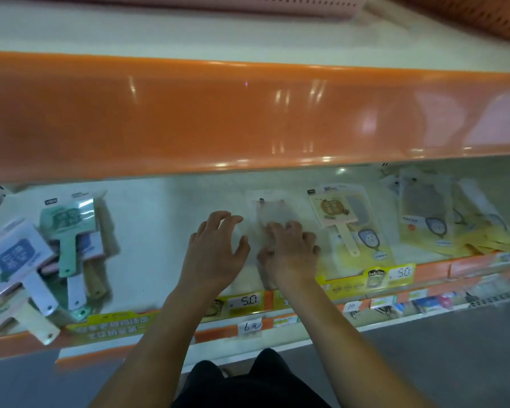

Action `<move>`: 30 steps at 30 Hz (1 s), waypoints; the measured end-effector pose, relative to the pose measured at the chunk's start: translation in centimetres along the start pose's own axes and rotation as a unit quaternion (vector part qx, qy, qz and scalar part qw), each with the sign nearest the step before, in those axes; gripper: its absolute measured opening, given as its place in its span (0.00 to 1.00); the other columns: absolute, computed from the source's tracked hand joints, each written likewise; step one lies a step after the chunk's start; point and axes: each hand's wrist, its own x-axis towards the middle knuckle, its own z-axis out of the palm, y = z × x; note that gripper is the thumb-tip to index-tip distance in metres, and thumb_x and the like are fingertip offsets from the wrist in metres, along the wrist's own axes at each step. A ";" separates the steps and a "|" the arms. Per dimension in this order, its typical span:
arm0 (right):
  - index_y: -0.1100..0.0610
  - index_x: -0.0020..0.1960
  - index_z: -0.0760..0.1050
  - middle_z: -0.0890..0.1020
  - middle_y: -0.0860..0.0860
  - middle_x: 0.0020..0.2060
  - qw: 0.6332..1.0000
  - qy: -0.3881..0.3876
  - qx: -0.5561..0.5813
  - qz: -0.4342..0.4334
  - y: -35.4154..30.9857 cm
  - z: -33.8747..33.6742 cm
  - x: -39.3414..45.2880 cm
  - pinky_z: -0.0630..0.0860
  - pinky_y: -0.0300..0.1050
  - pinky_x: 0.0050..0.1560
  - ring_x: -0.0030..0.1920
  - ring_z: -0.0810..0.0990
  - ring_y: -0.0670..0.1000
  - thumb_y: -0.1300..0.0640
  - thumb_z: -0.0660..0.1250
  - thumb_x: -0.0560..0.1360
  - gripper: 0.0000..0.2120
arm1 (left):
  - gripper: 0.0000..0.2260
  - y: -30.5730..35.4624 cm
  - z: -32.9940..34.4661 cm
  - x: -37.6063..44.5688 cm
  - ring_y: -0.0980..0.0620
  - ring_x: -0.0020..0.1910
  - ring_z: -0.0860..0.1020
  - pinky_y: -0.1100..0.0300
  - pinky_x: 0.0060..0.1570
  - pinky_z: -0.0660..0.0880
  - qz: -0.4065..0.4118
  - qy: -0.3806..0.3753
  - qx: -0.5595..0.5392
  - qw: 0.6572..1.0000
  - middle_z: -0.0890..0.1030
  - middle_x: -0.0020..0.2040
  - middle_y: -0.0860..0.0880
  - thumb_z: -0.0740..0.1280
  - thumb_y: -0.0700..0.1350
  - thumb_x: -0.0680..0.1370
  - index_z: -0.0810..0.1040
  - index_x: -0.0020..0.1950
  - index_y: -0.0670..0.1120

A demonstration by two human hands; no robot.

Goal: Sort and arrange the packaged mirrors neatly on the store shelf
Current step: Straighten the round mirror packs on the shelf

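Observation:
A blurred packaged mirror (270,209) in a clear bag lies flat on the white shelf (159,231) at the middle. My right hand (289,248) grips its lower part with curled fingers. Just to its left, my left hand (218,248) hovers over the shelf with fingers spread and holds nothing. A yellow handled mirror pack (340,219) lies to the right of my hands. A loose pile of handled mirror packs (56,254), green, white and cream, lies at the left. Several more bagged mirrors (442,219) overlap at the far right.
An orange shelf front (248,113) overhangs the working shelf from above. Price labels (246,301) reading 5.0 line the front rail. A lower shelf (424,301) with small goods shows at the right. Grey floor lies below, with my dark clothing at bottom centre.

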 end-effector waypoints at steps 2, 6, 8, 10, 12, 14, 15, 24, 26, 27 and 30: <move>0.39 0.71 0.59 0.53 0.52 0.75 1.000 -0.013 -0.006 0.025 0.1 -0.2 0.0 0.59 0.59 0.69 0.72 0.54 0.65 0.40 0.64 0.74 0.28 | 0.18 -0.3 -0.1 -0.1 0.47 0.62 0.73 0.47 0.57 0.73 0.002 -0.001 -0.005 1.000 0.71 0.64 0.50 0.63 0.53 0.77 0.72 0.65 0.50; 0.37 0.73 0.54 0.51 0.54 0.76 0.996 -0.061 -0.005 0.059 0.5 -0.8 0.4 0.61 0.60 0.67 0.72 0.55 0.67 0.34 0.64 0.73 0.34 | 0.17 -0.7 -0.7 -0.6 0.48 0.62 0.72 0.49 0.58 0.71 -0.005 -0.004 -0.011 1.000 0.71 0.65 0.51 0.63 0.52 0.77 0.73 0.65 0.51; 0.37 0.73 0.55 0.56 0.53 0.74 0.997 -0.051 -0.020 0.050 0.6 -1.0 0.5 0.64 0.60 0.64 0.69 0.60 0.66 0.33 0.64 0.72 0.33 | 0.17 -0.9 -0.9 -0.9 0.48 0.61 0.73 0.50 0.58 0.71 -0.005 0.000 -0.012 1.000 0.70 0.65 0.51 0.63 0.52 0.77 0.73 0.65 0.51; 0.36 0.72 0.57 0.59 0.53 0.72 0.998 -0.045 -0.026 0.046 0.6 -1.2 0.6 0.65 0.59 0.62 0.67 0.62 0.65 0.32 0.65 0.71 0.33 | 0.17 -1.2 -1.1 -1.1 0.48 0.61 0.73 0.50 0.58 0.71 -0.006 0.001 -0.013 1.000 0.70 0.65 0.51 0.63 0.52 0.77 0.73 0.65 0.51; 0.36 0.72 0.57 0.59 0.52 0.72 0.997 -0.046 -0.024 0.051 0.6 -1.3 0.6 0.65 0.59 0.61 0.67 0.62 0.65 0.32 0.65 0.71 0.33 | 0.17 -1.5 -1.1 -1.4 0.48 0.61 0.73 0.51 0.58 0.71 -0.005 0.000 -0.013 1.000 0.70 0.65 0.51 0.63 0.52 0.77 0.73 0.65 0.51; 0.36 0.72 0.58 0.59 0.51 0.72 0.997 -0.047 -0.022 0.058 0.5 -1.1 0.4 0.65 0.59 0.61 0.67 0.62 0.64 0.32 0.65 0.71 0.33 | 0.17 -1.6 -1.0 -1.6 0.48 0.61 0.73 0.51 0.58 0.71 0.000 0.000 -0.014 1.000 0.70 0.65 0.51 0.63 0.52 0.77 0.73 0.65 0.50; 0.35 0.72 0.58 0.59 0.51 0.72 0.997 -0.048 -0.022 0.060 0.5 -1.0 0.3 0.65 0.59 0.61 0.67 0.61 0.63 0.32 0.65 0.71 0.32 | 0.17 -1.6 -1.0 -1.7 0.48 0.62 0.72 0.51 0.59 0.71 -0.001 -0.001 -0.015 1.000 0.70 0.65 0.51 0.63 0.52 0.77 0.73 0.65 0.51; 0.37 0.70 0.62 0.63 0.52 0.69 0.998 -0.045 -0.015 0.042 0.3 -1.0 0.7 0.66 0.59 0.60 0.65 0.64 0.63 0.39 0.66 0.74 0.27 | 0.17 -2.3 -1.8 -2.2 0.49 0.62 0.72 0.51 0.60 0.70 -0.006 0.007 -0.026 1.000 0.70 0.66 0.51 0.63 0.52 0.77 0.72 0.65 0.51; 0.36 0.69 0.63 0.64 0.52 0.68 0.998 -0.040 -0.021 0.042 0.3 -0.8 0.8 0.67 0.58 0.59 0.64 0.64 0.63 0.40 0.66 0.74 0.25 | 0.17 -2.3 -1.8 -2.3 0.49 0.63 0.72 0.51 0.60 0.70 -0.006 0.005 -0.029 1.000 0.69 0.66 0.51 0.62 0.52 0.77 0.72 0.65 0.51; 0.36 0.69 0.63 0.64 0.52 0.67 0.998 -0.034 -0.023 0.041 0.4 -0.8 0.8 0.67 0.57 0.58 0.63 0.65 0.63 0.41 0.65 0.74 0.24 | 0.17 -2.3 -1.8 -2.3 0.49 0.63 0.72 0.52 0.60 0.70 -0.005 0.004 -0.030 1.000 0.69 0.66 0.51 0.62 0.52 0.78 0.72 0.65 0.51; 0.38 0.68 0.65 0.64 0.52 0.66 0.999 -0.013 -0.001 0.030 0.6 -0.5 0.6 0.68 0.53 0.54 0.61 0.66 0.62 0.45 0.65 0.76 0.22 | 0.17 -2.2 -1.8 -2.3 0.49 0.63 0.71 0.52 0.60 0.69 -0.004 0.003 -0.033 0.999 0.69 0.67 0.51 0.62 0.52 0.78 0.72 0.66 0.51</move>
